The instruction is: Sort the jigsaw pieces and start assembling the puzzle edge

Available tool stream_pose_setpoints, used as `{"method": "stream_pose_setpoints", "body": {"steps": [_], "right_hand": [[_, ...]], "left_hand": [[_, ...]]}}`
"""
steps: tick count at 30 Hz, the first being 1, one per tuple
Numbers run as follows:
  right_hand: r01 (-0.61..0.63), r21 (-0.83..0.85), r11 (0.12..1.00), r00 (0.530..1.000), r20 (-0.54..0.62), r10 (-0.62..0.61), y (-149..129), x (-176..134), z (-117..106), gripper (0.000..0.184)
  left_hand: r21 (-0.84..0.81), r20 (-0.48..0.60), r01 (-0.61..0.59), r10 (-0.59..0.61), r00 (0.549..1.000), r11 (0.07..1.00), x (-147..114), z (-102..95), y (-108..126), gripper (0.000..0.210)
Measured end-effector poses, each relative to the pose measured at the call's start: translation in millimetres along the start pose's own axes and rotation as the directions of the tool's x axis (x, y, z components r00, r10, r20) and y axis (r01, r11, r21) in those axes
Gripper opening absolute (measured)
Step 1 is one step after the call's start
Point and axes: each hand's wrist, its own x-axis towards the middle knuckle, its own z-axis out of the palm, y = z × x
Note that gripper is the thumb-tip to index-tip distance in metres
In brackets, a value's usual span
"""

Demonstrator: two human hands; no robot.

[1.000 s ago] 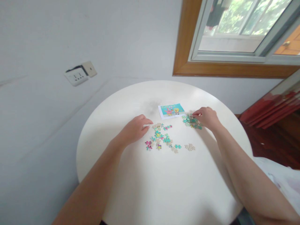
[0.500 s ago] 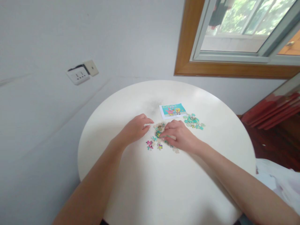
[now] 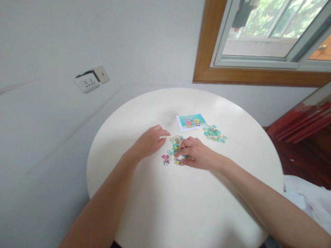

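"Where are the jigsaw pieces (image 3: 176, 147)?"
"Loosely scattered, partly beneath the right hand (image 3: 195, 153); its fingers are curled, and whether they pinch one I cannot tell"
"And the left hand (image 3: 151, 140)?"
"Just beside them, thumb and forefinger apart"
"Beyond?"
"A cartoon card (image 3: 191, 122), another pile (image 3: 215, 133) beside it, all on a white table (image 3: 160, 203)"

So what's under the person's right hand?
Puzzle pieces in teal, yellow and beige show beside the right hand, and some in the gap by its thumb. Whatever lies directly under the palm is covered, so I can't tell.
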Motion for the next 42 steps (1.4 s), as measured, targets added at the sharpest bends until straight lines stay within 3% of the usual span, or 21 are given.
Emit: {"method": "stream_pose_setpoints", "body": {"steps": [16, 23, 29, 42], "right_hand": [[0.013, 0.056, 0.998, 1.000, 0.004, -0.013, -0.3, -0.1, -0.2, 0.012], [0.058, 0.046, 0.997, 0.998, 0.006, -0.059, -0.5, -1.1, -0.1, 0.025], [0.077, 0.031, 0.997, 0.997, -0.001, -0.077, -0.7, 0.4, 1.4, 0.010], [0.051, 0.114, 0.992, 0.999, -0.003, -0.051, -0.1, 2.9, 2.2, 0.008]], "left_hand": [[0.013, -0.001, -0.011, 0.011, 1.000, 1.000, 0.6, 1.1, -0.3, 0.032], [0.018, 0.006, 0.005, -0.005, 1.000, 1.000, 0.5, -0.2, 1.7, 0.031], [0.021, 0.002, -0.001, 0.001, 1.000, 1.000, 0.5, 1.1, -0.4, 0.030], [0.012, 0.011, 0.011, -0.011, 1.000, 1.000, 0.5, -0.9, 2.9, 0.030]]}}
